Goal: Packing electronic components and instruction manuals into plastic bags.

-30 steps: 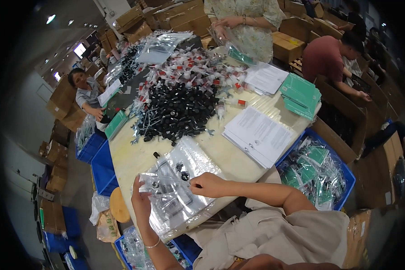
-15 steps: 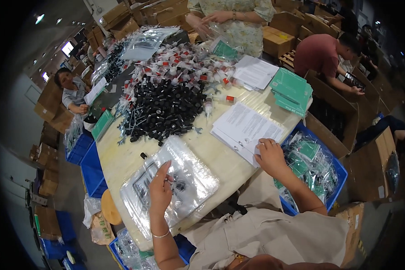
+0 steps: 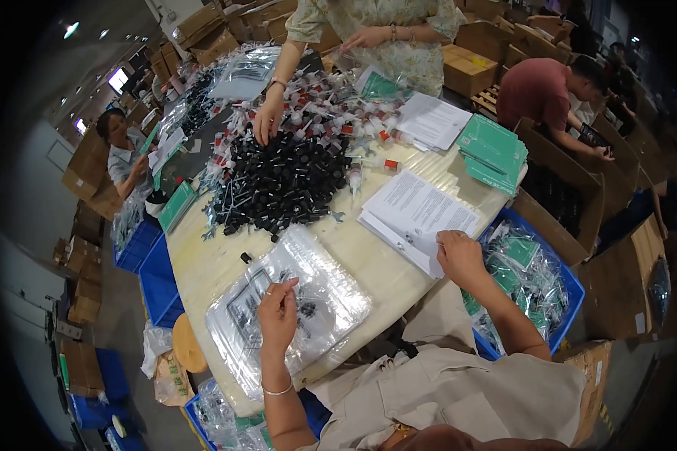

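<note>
Papers (image 3: pixel 417 210) at right fingers (image 3: pixel 447 242), bags (image 3: pixel 331 289) under left fingers (image 3: pixel 282 289)

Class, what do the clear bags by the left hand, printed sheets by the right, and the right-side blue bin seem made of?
Clear bags: glossy plastic film, see-through with bright glare. Printed sheets: apparently matt paper, white and without glare. Blue bin: probably smooth moulded plastic, evenly coloured.

On the worktop (image 3: pixel 203 264), plastic bags (image 3: pixel 331 283) lie at the near edge, a heap of knobs (image 3: pixel 286 184) sits behind them with bottles (image 3: pixel 320 113) farther back, paper sheets (image 3: pixel 421 207) lie to the bags' right with booklets (image 3: pixel 493 150) behind, and a bin (image 3: pixel 575 289) holding packets (image 3: pixel 523 255) stands right of the worktop.
</note>
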Action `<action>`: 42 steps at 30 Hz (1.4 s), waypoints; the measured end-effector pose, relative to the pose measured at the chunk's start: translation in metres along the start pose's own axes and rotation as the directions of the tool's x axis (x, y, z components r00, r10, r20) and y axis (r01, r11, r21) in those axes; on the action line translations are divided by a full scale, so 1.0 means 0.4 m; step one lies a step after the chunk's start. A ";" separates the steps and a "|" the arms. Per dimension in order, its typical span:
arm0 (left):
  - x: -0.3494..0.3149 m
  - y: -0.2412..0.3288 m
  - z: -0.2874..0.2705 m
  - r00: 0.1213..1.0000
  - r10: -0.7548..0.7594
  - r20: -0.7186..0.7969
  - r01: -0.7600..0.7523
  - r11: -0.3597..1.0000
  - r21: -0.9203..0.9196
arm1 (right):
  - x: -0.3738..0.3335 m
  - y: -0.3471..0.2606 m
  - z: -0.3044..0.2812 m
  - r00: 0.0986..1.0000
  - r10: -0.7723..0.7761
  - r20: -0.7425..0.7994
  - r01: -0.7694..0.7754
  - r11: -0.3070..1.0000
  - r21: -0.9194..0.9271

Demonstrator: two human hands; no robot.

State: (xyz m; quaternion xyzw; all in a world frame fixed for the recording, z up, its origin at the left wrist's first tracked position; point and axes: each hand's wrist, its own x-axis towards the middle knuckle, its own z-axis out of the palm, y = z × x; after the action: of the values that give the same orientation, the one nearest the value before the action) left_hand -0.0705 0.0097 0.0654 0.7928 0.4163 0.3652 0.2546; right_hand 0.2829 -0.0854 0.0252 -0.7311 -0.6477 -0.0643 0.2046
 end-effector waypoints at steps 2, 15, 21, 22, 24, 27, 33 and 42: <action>-0.005 -0.017 0.007 0.998 -0.062 0.018 0.063 0.997 -0.050 | 0.012 -0.022 -0.007 0.979 0.187 -0.079 -0.135 0.892 0.432; -0.018 -0.036 0.031 0.880 -0.465 -0.096 0.415 0.853 -0.317 | 0.079 -0.372 0.036 0.703 -0.702 0.116 0.310 0.449 0.838; -0.053 -0.124 0.068 0.835 -0.532 -0.142 0.451 0.809 -0.377 | 0.328 0.086 -0.029 0.945 -0.089 -0.315 0.189 0.934 0.303; -0.058 -0.125 0.062 0.831 -0.537 -0.147 0.454 0.806 -0.379 | 0.364 0.130 -0.069 0.967 0.009 -0.256 0.012 0.997 0.080; -0.049 -0.107 0.065 0.845 -0.518 -0.133 0.428 0.805 -0.412 | 0.407 0.265 -0.040 0.921 0.175 -0.347 -0.258 0.943 -0.209; -0.048 -0.100 0.065 0.837 -0.537 -0.102 0.463 0.795 -0.392 | 0.458 0.376 -0.030 0.893 0.445 -0.067 -0.450 0.875 -0.178; -0.060 -0.109 0.071 0.869 -0.479 -0.127 0.397 0.826 -0.400 | 0.484 0.387 -0.025 0.839 0.541 0.059 -0.519 0.828 -0.213; -0.053 -0.106 0.095 0.882 -0.452 -0.134 0.366 0.835 -0.410 | 0.507 0.515 -0.035 0.818 0.542 0.192 -0.538 0.839 -0.077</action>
State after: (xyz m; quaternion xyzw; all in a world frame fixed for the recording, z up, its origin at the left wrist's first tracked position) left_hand -0.0687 0.0102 0.0047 0.5748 0.5261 0.4615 0.4242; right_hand 0.5170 0.0799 0.0664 -0.8890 -0.4311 0.0664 0.1392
